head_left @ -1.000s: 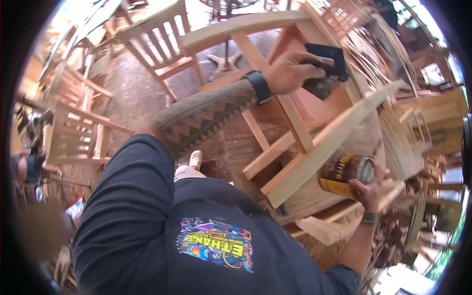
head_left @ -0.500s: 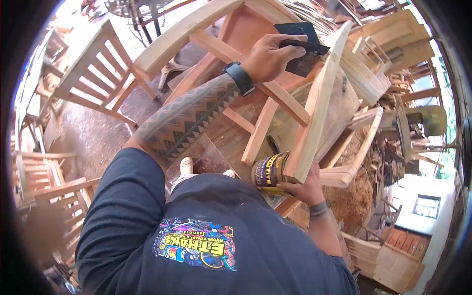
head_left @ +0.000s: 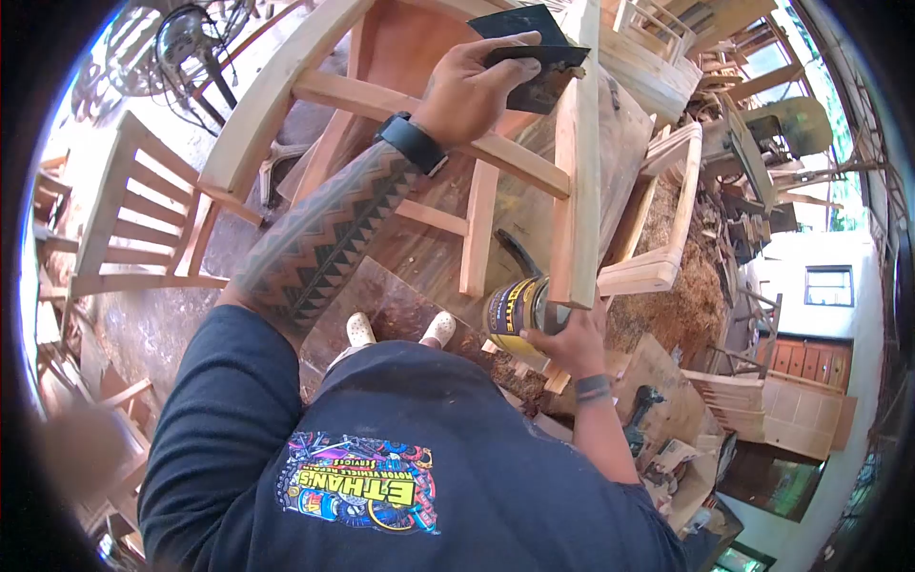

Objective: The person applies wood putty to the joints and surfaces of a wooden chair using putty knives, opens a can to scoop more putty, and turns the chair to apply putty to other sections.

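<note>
1. The can (head_left: pixel 510 315) is near, at the middle of the scene; from the fingers of the left hand (head_left: pixel 472 91) it lies on the near side. The right hand (head_left: pixel 577 338) is the nearer one and grips it from the right.
2. The fingers of the left hand pinch a dark blade (head_left: pixel 560 57), whose long edge runs from left to right. It crosses a dark sheet (head_left: pixel 519 21); whether the hand holds this too, I cannot tell.
3. The can is round, with a yellow and dark label. It is tilted; its exact axis I cannot tell.
4. The wooden frame (head_left: pixel 577 210) has pale, straight bars with visible grain. One thick bar ends just beside the can.
5. The seat panel (head_left: pixel 410 38) is flat, orange-brown and smooth-looking.
</note>
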Motion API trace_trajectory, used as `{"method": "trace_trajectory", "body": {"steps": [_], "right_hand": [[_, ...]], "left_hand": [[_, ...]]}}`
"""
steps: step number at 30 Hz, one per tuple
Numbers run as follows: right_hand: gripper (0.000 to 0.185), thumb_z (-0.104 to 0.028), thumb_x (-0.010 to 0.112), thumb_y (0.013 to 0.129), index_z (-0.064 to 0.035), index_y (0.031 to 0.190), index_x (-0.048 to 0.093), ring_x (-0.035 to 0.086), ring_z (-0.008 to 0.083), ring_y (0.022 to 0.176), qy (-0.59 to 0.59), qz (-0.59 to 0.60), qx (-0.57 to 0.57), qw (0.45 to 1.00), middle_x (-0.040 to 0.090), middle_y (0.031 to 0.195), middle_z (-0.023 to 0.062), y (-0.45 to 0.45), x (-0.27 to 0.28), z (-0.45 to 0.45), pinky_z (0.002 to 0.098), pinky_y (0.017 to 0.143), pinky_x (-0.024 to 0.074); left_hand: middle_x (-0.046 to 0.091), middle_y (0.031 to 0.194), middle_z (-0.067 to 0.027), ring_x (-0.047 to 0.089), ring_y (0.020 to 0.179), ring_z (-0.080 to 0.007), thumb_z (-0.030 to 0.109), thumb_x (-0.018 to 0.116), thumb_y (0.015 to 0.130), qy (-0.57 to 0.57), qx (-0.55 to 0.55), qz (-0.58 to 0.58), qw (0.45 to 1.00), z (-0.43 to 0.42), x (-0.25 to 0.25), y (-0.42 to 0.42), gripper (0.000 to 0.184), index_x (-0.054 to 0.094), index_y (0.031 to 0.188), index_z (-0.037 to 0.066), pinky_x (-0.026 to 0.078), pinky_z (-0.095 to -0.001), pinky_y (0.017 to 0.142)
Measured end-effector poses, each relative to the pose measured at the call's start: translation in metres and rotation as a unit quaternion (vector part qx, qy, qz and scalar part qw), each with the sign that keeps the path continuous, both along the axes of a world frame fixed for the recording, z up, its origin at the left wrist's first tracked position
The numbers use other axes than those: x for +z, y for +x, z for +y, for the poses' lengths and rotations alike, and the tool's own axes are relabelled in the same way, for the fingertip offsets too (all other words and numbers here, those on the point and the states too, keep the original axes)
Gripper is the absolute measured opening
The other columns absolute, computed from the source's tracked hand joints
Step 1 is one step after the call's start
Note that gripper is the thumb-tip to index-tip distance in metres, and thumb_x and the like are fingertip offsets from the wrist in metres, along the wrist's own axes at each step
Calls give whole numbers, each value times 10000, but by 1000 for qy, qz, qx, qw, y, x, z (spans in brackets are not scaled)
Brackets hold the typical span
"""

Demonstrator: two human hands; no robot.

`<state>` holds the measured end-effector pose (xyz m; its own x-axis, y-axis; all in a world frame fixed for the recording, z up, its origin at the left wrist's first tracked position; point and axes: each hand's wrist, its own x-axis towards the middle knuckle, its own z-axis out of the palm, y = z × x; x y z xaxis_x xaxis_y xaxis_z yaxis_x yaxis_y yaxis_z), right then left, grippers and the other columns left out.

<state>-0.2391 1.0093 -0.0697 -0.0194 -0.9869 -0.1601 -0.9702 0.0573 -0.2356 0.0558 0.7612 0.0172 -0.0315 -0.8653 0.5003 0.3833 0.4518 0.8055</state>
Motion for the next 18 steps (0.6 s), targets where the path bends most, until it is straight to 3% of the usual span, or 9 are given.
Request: {"method": "trace_trajectory", "body": {"steps": [5,6,10,13,18], "right_hand": [[1058,-578,889,629,-170,1517,486,256,535,1452,-50,51,-39,997,222,1626,289,21,-35,15,658,1180,253],[1051,-589,895,616,-175,1502,511,240,535,1466,-38,32,-47,998,208,1638,285,21,-30,14,678,1174,246],[1076,-621,925,548,-182,1464,565,143,539,1524,92,1,-56,994,182,1663,288,7,-20,-4,717,1158,250],[1110,-625,941,508,-186,1458,570,86,540,1551,164,1,-51,985,193,1661,300,9,-7,-18,740,1151,259],[1040,-562,967,501,-175,1402,620,124,569,1532,110,45,-78,990,174,1668,299,27,1,-14,769,1133,268]], "left_hand": [[747,1140,-88,674,995,-98,95,668,971,6,-1,-27,1000,-1,1,2,385,667,1329,-46,540,-240,934],[748,1119,-75,665,978,-82,111,674,969,15,-29,23,999,1,1,-1,377,684,1316,-34,536,-235,919],[753,1035,-43,660,948,-71,131,679,961,3,25,-61,998,-3,-3,2,376,699,1309,-10,539,-232,870],[755,1008,-36,657,893,-70,137,679,962,1,8,-27,1000,-1,-4,0,379,699,1313,-4,541,-230,822],[750,998,-36,641,874,-54,157,682,967,16,6,-44,999,-1,-2,5,393,691,1324,-6,530,-220,800]]}}
